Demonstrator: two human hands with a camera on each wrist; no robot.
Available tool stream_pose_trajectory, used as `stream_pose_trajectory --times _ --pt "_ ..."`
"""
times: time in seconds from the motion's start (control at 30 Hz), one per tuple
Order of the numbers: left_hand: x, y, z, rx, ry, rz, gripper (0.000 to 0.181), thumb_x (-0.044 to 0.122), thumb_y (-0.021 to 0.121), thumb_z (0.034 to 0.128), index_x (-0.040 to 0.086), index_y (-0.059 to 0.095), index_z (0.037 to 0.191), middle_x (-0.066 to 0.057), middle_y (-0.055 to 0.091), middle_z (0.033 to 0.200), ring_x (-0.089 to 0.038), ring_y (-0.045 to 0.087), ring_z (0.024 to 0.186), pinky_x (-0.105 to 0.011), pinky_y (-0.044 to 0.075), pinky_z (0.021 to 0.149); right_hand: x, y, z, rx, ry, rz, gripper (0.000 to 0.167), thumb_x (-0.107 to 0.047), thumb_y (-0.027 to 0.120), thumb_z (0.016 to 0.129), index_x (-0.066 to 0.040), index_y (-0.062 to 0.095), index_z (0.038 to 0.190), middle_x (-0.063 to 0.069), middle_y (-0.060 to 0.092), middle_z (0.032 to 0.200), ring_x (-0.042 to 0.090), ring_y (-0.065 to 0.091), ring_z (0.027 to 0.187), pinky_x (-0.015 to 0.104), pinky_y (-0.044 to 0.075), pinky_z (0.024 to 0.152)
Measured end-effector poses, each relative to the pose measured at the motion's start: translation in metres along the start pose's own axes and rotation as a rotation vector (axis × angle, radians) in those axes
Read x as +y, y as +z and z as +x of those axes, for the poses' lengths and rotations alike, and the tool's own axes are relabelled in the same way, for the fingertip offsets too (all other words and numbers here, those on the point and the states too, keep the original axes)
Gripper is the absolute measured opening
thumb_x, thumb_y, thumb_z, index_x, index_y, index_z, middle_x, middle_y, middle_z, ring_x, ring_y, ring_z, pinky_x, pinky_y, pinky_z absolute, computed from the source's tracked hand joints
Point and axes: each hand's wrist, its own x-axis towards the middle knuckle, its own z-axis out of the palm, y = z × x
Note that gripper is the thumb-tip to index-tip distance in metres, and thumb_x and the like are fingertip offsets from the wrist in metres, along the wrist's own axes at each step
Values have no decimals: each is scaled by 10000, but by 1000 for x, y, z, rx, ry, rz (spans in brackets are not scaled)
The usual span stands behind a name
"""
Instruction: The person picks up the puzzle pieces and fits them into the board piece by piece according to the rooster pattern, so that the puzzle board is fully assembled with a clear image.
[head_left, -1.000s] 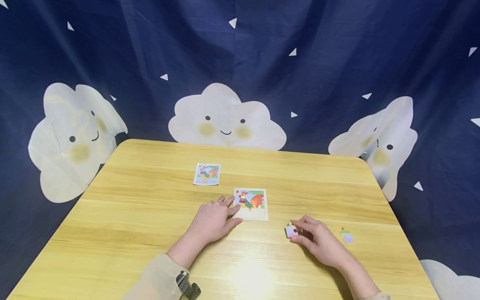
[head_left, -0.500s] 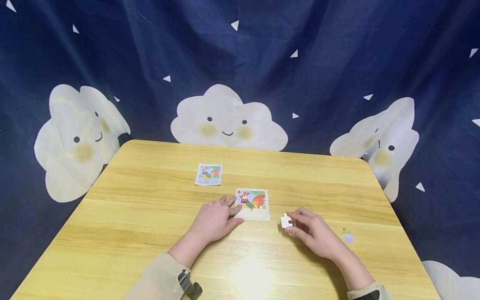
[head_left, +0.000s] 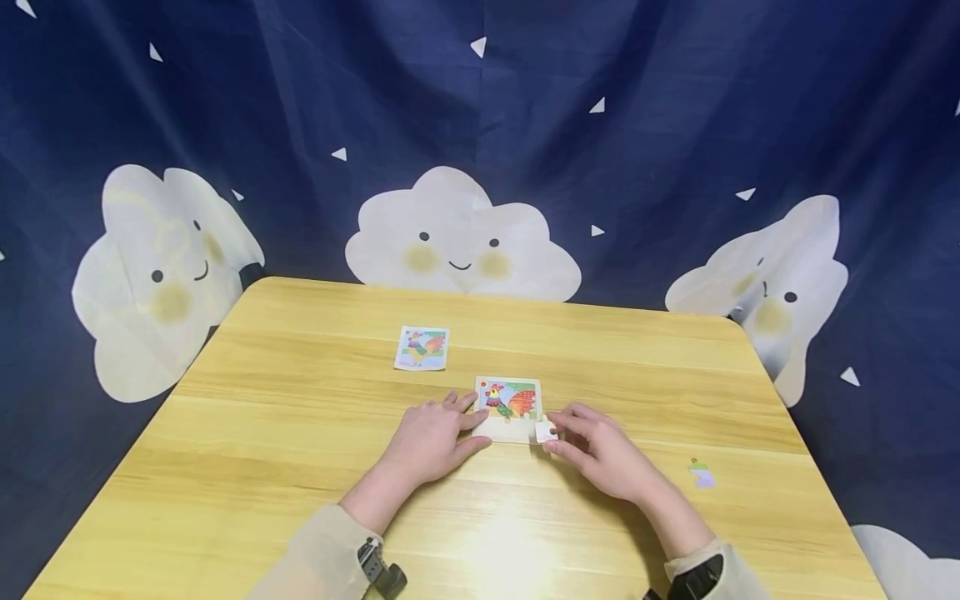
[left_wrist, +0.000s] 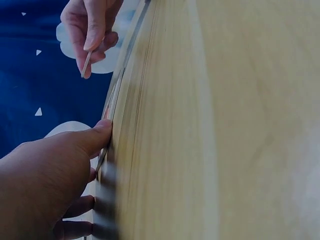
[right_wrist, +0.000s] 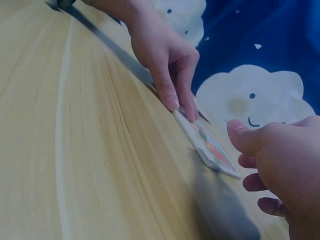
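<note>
A square jigsaw puzzle board (head_left: 510, 432) lies mid-table in the head view. Its upper part shows a colourful rooster; a pale strip without picture runs along the near side. My left hand (head_left: 429, 439) rests at the board's left side, fingers fairly straight, the thumb at the near corner and a finger on the surface. Between thumb and fingers my right hand (head_left: 606, 454) pinches a puzzle piece (head_left: 545, 432) beside the board's lower right corner. Seen edge-on, that puzzle piece (left_wrist: 86, 65) is raised above the table in the left wrist view.
Another puzzle piece (head_left: 702, 475), green and lilac, lies on the wooden table (head_left: 480, 517) to the right. Behind the board and to its left is a rooster picture card (head_left: 422, 348). A dark blue curtain (head_left: 540, 108) with clouds hangs beyond the table.
My right hand has lifted the puzzle piece and carried it left to the board's right edge, its pale face showing. The left hand has stayed by the board.
</note>
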Motion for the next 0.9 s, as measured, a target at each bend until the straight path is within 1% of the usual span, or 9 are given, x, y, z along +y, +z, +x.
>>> stream_pose_trajectory --times 0.2,0.37,0.47,0.57,0.67,0.9 --pt "0 0 1 3 12 10 548 615 591 1026 281 682 1451 -30 583 1531 -354 570 1376 -587 524 1013 -6 9 12 -14 3 -9 445 -286 746 1017 -11 707 1365 -140 586 992 61 545 786 250 494 652" --pt "-2 1 1 -2 19 28 573 620 589 1025 265 669 1467 -23 581 1531 -344 574 1374 -568 535 1007 -9 19 20 -23 -22 -64 457 -315 718 1035 -12 700 1377 -141 574 978 55 522 758 250 482 646" --pt "-2 0 1 -16 20 27 580 619 587 1027 255 665 1471 -15 566 1543 -338 559 1388 -557 534 1014 -12 24 24 -26 -24 -120 466 -350 702 1042 -34 702 1385 -136 570 966 50 501 751 293 454 724" --pt "-3 -1 1 -23 26 18 572 604 595 1029 239 674 1462 -19 568 1543 -345 558 1390 -562 529 1019 -15 29 28 -27 -12 -163 462 -367 703 1038 -68 708 1390 -122 583 973 48 494 756 362 407 812" --pt "-3 -2 1 -29 25 5 567 593 609 1026 237 673 1462 -19 569 1540 -349 557 1389 -568 523 1025 -17 33 33 -22 -4 -186 455 -366 714 1031 -79 713 1385 -117 595 987 48 505 764 393 378 850" --pt "-6 -4 2 -37 29 -4 572 587 619 1022 236 665 1471 -6 575 1532 -350 559 1387 -568 519 1027 -21 43 43 -7 -15 -257 445 -395 725 1019 -92 740 1344 -117 585 949 56 532 812 347 364 812"
